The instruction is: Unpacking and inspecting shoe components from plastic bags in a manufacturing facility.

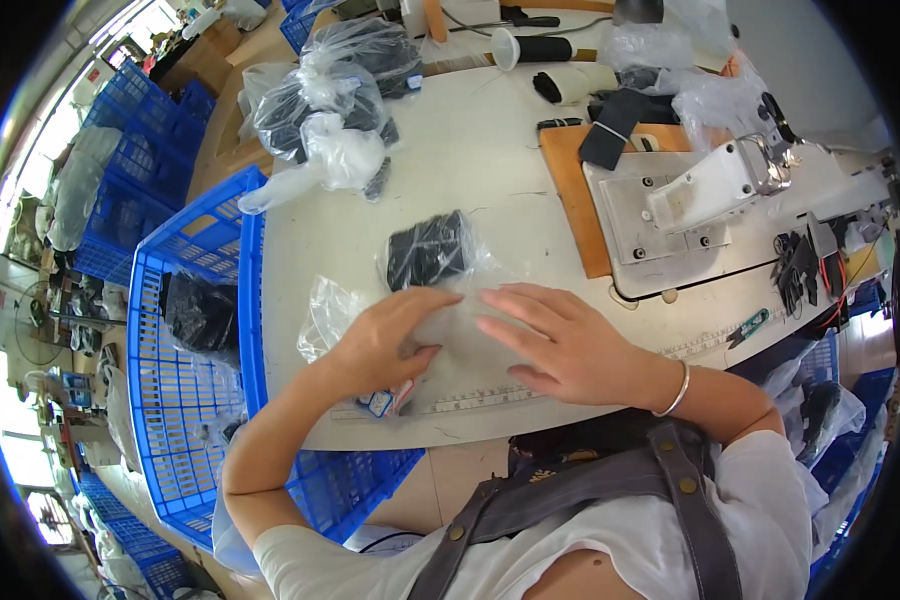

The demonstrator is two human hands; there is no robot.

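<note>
A clear plastic bag [485, 262] lies on the white table, with a black folded fabric piece [427, 252] in its far part. My left hand [382, 338] rests over the near left part of the bag, thumb and forefinger apart and the film between them. Opposite it, my right hand [565, 348] has its fingers stretched and spread, the tips at the bag's near right edge. Another crumpled clear bag [328, 315] sits beside my left hand. Below that hand, a small blue-and-white tag [379, 403] shows, with something red next to it.
A blue crate [255, 300] stands against the table's left side. Bagged black goods [335, 95] lie at the back left. To the right is a sewing machine [710, 190]; a ruler strip [480, 398] runs along the near edge, with green thread snips [750, 326] on the right.
</note>
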